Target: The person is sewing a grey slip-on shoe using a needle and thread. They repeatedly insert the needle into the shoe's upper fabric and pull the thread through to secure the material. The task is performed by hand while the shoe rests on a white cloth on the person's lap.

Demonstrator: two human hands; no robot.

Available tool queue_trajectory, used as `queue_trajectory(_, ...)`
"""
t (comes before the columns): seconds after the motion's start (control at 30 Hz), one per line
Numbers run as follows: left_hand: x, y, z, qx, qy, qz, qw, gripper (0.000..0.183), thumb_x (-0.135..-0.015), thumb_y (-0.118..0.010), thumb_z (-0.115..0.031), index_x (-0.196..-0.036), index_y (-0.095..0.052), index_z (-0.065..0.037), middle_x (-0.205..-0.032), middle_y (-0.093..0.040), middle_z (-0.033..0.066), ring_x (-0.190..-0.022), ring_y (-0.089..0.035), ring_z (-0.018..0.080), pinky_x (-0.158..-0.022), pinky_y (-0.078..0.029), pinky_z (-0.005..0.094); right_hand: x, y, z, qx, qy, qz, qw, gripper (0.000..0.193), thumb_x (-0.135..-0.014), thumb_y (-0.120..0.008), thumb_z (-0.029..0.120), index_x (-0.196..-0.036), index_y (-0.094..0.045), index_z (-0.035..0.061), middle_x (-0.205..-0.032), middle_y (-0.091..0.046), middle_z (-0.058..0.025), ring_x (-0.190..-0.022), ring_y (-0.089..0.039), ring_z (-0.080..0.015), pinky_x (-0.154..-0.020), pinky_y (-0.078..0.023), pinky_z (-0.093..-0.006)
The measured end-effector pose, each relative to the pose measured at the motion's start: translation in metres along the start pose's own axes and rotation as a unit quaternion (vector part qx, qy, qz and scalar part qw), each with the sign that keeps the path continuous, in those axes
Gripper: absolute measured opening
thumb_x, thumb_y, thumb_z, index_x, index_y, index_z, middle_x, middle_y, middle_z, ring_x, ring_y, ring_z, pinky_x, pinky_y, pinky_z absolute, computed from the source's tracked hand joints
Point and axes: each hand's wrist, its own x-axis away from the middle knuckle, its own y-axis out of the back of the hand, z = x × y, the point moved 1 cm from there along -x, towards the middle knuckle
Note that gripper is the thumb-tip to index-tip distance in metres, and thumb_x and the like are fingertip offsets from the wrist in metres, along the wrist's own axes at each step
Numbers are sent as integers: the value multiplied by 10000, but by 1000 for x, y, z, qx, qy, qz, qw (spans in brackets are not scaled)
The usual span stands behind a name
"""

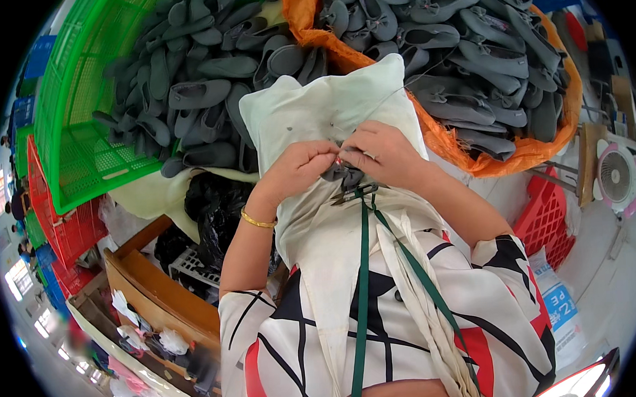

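Over my lap, my left hand (297,169) and my right hand (388,153) meet with fingertips pinched on a small dark grey fabric piece (345,176), gathered like a bow. A tiny red spot shows on it; most of it is hidden under the fingers. A thin dark thread runs from near my right hand up to the right. Under my hands lies a white cloth (314,103), spread over something cushion-like. Small metal snips (352,194) rest just below the grey piece, by a green cord (364,267) that hangs from my neck.
Beyond my left arm, a green plastic crate (70,124) is heaped with grey shoes (200,95). An orange sack (487,166) full of grey shoes with bows stands at the right. Left are a wooden drawer (158,283) and black plastic bags (215,210); right are a red crate (546,220) and fan (615,173).
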Motion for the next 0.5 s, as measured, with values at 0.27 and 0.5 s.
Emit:
queue_trajectory(0.27,17,-24,6,106,-21,-156,982,193,-941,-689,-126,-1071,-685,17,-915,-677,18,-809,-557,66,-721,-472,227,5,-17,6,-86,-102,-61,989,85,-885,-698,109,-911,-670,34,-835,-629,-118,-745,-601,-287,-670,-488,-360)
queue_trajectory(0.5,31,-36,20,51,-66,-215,973,194,-897,-728,-62,-1077,-697,3,-948,-680,24,-845,-585,89,-767,-473,233,18,-21,2,-172,-198,-65,963,155,-937,-660,121,-1057,-649,22,-875,-657,-67,-838,-645,-160,-751,-501,-299)
